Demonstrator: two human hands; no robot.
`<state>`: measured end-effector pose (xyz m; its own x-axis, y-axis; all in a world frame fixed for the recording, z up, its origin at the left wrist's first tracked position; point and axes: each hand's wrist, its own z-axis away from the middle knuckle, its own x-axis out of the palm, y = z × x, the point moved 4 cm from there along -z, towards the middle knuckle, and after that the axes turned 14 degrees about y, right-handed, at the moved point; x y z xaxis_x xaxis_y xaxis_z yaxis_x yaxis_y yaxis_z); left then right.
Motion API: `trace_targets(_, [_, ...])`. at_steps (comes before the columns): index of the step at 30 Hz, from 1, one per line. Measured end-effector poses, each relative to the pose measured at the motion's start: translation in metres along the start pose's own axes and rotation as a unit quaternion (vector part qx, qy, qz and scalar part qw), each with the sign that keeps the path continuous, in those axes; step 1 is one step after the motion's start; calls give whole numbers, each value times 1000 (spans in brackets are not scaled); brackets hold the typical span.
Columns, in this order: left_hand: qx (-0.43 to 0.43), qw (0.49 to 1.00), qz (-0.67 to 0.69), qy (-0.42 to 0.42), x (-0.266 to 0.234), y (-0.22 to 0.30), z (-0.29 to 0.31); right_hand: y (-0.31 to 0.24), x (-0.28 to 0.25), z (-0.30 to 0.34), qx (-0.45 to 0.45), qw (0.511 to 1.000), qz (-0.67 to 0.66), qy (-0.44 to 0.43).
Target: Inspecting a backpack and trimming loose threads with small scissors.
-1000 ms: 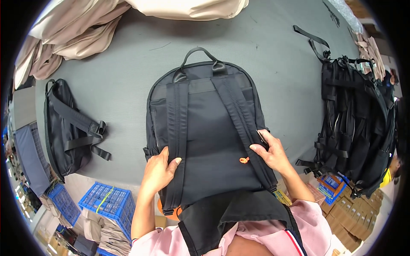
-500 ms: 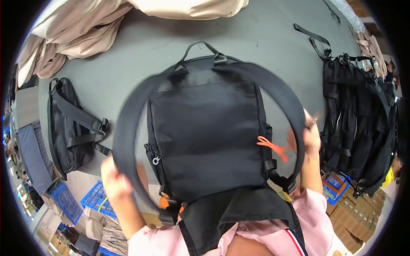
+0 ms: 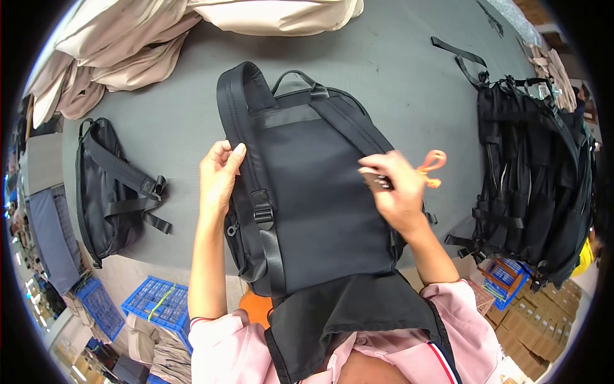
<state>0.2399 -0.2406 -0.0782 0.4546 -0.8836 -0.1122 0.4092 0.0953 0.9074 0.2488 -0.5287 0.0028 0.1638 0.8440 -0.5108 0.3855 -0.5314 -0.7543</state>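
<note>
A black backpack (image 3: pixel 320 198) lies back panel up on the table before me, its carry handle (image 3: pixel 295 75) at the far end. The left shoulder strap (image 3: pixel 248 137) loops up at its top and runs down to a black buckle (image 3: pixel 263 215). My left hand (image 3: pixel 220 169) pinches this strap's outer edge, thumb on top. Over the right shoulder strap (image 3: pixel 348 125) is my right hand (image 3: pixel 400 192), slightly blurred, its fingers closed round what look like small thread snips (image 3: pixel 377 178). An orange cord loop (image 3: pixel 433 168) trails from that hand.
Another black bag (image 3: pixel 109 192) lies at the left of the grey table (image 3: pixel 409 83). Several black backpacks (image 3: pixel 527 166) are piled at the right edge. Beige bags (image 3: pixel 268 16) lie along the far side. Blue crates (image 3: pixel 153 301) and cardboard boxes (image 3: pixel 534 326) stand below.
Both straps were spread wide in my hands; now they lie in over the back panel. My hands have moved inward and farther up the backpack.
</note>
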Motion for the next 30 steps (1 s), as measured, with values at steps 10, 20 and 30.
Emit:
trace_targets(10, [-55, 987, 152, 12, 6, 20, 73, -48, 88, 31, 223, 910, -311, -160])
trace_targets(20, [538, 820, -182, 63, 12, 60, 200, -72, 49, 37, 349, 811, -415, -218])
trace_targets(30, [270, 961, 39, -46, 24, 36, 227, -79, -22, 72, 95, 950, -291, -54])
